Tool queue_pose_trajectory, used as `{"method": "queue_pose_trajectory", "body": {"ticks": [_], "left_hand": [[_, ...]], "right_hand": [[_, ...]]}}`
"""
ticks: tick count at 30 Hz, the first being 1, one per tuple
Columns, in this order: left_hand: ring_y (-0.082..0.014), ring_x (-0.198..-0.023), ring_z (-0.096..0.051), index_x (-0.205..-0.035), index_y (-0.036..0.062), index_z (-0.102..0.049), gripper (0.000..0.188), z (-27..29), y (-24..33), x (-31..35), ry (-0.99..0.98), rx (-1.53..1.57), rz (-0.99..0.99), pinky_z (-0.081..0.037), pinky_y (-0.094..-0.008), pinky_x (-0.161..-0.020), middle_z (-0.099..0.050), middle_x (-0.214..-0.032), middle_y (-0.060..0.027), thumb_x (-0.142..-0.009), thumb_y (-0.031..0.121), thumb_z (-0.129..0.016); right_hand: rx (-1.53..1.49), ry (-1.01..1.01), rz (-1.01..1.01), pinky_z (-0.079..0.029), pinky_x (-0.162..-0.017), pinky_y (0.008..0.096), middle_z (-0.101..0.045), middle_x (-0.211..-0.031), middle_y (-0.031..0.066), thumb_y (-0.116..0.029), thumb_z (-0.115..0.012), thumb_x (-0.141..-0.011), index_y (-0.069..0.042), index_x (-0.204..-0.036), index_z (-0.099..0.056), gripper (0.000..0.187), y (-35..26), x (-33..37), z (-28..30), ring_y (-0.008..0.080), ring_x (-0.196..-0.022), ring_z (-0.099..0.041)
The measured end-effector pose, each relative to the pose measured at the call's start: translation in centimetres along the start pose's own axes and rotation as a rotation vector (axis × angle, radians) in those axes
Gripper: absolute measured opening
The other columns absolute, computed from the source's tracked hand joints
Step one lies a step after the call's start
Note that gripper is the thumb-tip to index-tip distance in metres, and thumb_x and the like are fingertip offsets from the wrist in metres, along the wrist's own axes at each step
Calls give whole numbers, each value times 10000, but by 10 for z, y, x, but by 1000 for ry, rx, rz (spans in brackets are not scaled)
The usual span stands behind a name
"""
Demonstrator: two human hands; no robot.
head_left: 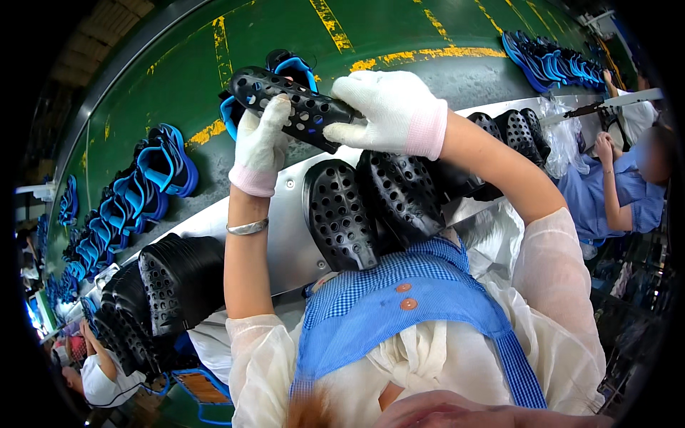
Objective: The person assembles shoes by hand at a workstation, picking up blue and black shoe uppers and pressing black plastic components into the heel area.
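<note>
A black plastic shoe insert (308, 110), sole-shaped and full of round holes, is held up in front of me, tilted. My left hand (260, 143), in a white glove with a pink cuff, is closed on its near side, with the thumb over the holes. On the right, my gloved right hand (392, 114) pinches the narrow end between thumb and fingers. Behind the insert is a black and blue shoe (296, 68), mostly hidden. Nested stacks of similar black inserts, a near stack (341, 214) and a second stack (403, 192), lean between my arms against my blue checked apron.
More inserts are stacked left of my left arm (182, 278). Rows of black and blue shoes stand along the green surface at left (168, 160) and far right (546, 60). A metal ledge (289, 184) runs before me. Co-workers sit at right (606, 192) and lower left.
</note>
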State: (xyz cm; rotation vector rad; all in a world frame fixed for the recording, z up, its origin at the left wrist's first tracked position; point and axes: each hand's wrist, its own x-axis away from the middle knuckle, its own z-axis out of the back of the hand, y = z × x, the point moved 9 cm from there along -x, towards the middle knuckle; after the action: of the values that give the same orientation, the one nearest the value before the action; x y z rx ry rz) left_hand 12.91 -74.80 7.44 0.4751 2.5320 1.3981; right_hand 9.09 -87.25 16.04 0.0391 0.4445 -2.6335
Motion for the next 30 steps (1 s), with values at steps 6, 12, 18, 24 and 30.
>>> {"method": "queue_pose_trajectory", "body": {"ticks": [6, 12, 18, 24, 30], "left_hand": [[-227, -987, -604, -1177, -21, -477, 375, -10, -2, -11, -101, 103, 14, -540, -351, -818, -576, -1129, -136, -937, 264, -520], [-204, -989, -582, -1161, -17, -481, 320, -1, -7, -18, -13, 43, 19, -504, -356, -866, -577, -1085, -108, -924, 188, -548], [-234, -1036, -562, -1170, -18, -469, 345, 2, -29, -17, 23, 102, 83, -500, -407, -870, -564, -1107, -126, -921, 204, -555], [-163, -777, -627, -1119, 2, -568, 401, 11, -14, -16, 3, -997, 8, -502, -284, -716, -568, -1077, -132, -845, 285, -640], [-320, -875, -589, -1093, 33, -570, 360, 26, -50, -28, -1, -1460, -210, -476, -382, -794, -561, -1033, -167, -792, 217, -639]], "right_hand": [[-141, -13, -99, -506, -612, 389, -618, -660, 122, -423, -574, -782, -53, -784, -602, 371, 16, -9, -12, 292, -654, -632], [-134, 29, -125, -507, -597, 387, -612, -636, 143, -437, -585, -774, -34, -771, -588, 403, 24, -9, -3, 312, -620, -623], [-52, 18, -42, -502, -584, 393, -612, -648, 144, -443, -564, -785, -39, -762, -581, 404, 24, -16, -20, 310, -624, -624], [-3, -26, -116, -506, -605, 386, -602, -596, 123, -425, -549, -780, -64, -688, -615, 379, 45, -26, -17, 294, -627, -626], [-56, -269, -144, -468, -602, 352, -583, -646, 187, -423, -590, -778, 11, -780, -648, 438, 73, -52, -34, 273, -575, -556]]}}
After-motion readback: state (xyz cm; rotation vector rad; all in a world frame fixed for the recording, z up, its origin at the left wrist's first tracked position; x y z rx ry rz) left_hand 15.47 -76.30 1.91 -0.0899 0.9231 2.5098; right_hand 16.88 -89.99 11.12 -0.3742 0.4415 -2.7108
